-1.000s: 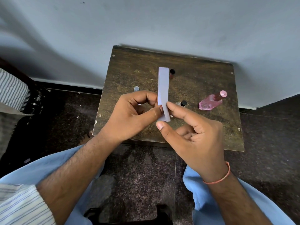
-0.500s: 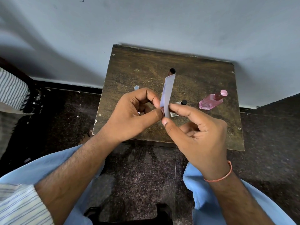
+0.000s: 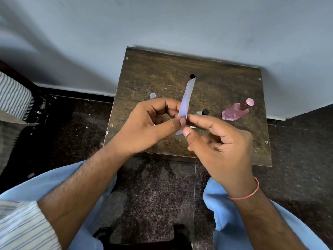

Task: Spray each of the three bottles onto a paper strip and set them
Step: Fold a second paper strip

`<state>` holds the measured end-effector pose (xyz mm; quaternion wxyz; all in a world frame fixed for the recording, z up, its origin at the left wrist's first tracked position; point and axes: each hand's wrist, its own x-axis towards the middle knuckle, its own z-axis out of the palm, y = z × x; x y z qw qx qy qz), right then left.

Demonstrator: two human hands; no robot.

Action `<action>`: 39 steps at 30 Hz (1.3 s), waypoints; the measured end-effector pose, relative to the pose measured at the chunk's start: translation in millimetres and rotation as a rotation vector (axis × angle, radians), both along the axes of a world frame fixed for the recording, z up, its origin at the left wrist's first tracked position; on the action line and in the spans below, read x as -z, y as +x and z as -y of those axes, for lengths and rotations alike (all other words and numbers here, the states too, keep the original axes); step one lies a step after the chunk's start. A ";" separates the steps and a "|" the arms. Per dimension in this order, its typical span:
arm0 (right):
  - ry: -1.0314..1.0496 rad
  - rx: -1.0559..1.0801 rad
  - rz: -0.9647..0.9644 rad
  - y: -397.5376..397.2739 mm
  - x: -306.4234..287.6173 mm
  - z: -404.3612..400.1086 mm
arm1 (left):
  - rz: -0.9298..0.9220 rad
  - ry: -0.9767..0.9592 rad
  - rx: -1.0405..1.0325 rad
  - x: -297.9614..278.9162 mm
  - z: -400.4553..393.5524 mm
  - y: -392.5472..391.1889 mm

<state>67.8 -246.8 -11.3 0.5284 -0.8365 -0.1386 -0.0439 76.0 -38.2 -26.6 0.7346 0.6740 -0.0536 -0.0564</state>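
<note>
Rising above both hands' grip: paper strip [image 3: 187, 98]

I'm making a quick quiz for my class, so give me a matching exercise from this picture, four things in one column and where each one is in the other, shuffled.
Things:
1. paper strip
2. pink bottle
3. clear cap
4. orange band

Places:
A. round the right wrist
B. on the table's right side
C. pinched between the left hand and right hand
D. on the table, left of the hands

Pairs: 1-C, 2-B, 3-D, 4-A
</note>
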 end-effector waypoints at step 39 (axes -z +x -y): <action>-0.132 -0.029 0.211 6.9 -2.3 7.9 | -0.111 0.199 0.133 0.8 -2.0 -3.2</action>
